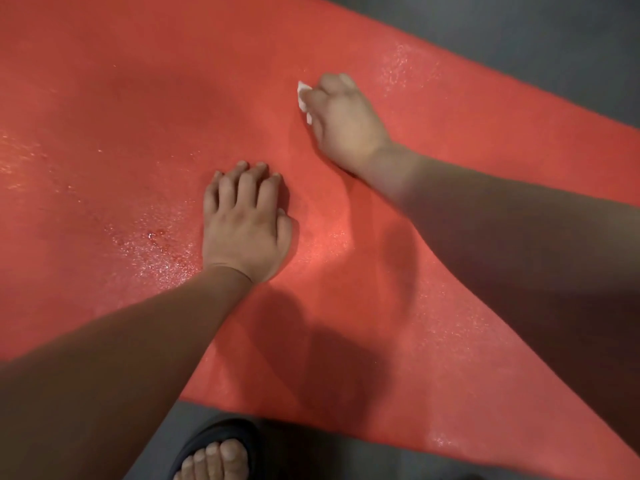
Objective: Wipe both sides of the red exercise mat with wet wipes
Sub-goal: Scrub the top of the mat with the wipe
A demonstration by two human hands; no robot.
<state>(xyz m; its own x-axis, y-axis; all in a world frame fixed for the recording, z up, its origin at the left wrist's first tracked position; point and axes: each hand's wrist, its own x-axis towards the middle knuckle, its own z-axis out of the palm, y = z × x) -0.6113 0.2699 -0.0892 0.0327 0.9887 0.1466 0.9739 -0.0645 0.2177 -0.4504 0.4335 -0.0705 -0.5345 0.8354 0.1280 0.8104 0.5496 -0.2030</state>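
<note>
Likely soft and floppy, the red mat (138, 98) flips best by its edge; left hand (246, 223) presses it, fingers (242, 183) straight; right hand (343, 119) clamps the wipe (302, 97).

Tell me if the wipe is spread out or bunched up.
Bunched up: the right hand curls round the wipe, with only small white bits showing beside it.

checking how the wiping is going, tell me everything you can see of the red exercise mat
The red, foam-like exercise mat lies unrolled on the dark grey floor, filling most of the view. Its finely grained surface glistens with wet patches beside the left hand, which rests on it. The right hand holds a crumpled white wet wipe against it farther off.
</note>
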